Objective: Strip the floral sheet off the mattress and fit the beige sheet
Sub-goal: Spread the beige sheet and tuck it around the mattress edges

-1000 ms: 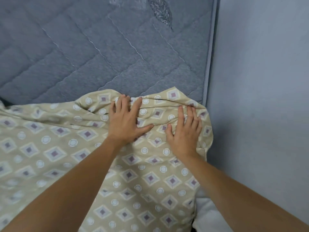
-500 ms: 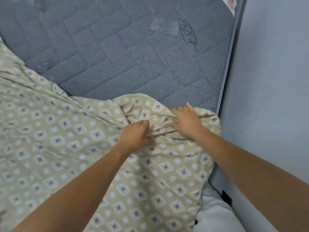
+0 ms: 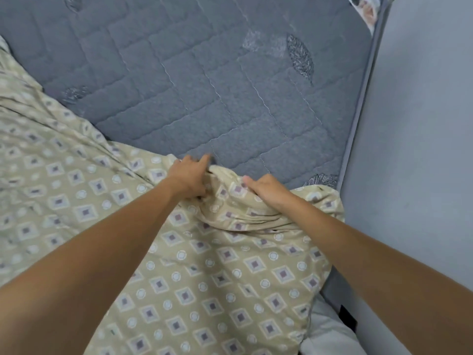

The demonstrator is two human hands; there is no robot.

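Note:
The beige sheet (image 3: 194,272), patterned with small diamonds and circles, covers the near part of the grey quilted mattress (image 3: 217,80). Its far edge is bunched into folds near the right side. My left hand (image 3: 190,176) grips that bunched edge, fingers curled over the fold. My right hand (image 3: 267,189) clutches the same bunch a little to the right. A scrap of the floral sheet (image 3: 364,8) shows at the far right corner of the mattress.
A plain grey wall (image 3: 422,149) runs along the mattress's right side with only a narrow gap. Something white (image 3: 325,334) lies low in that gap at the bottom right. The far half of the mattress is bare.
Both hands went from flat on the sheet to gripping its bunched edge, and have carried it a little farther up the mattress. The view has tilted up, showing more bare mattress.

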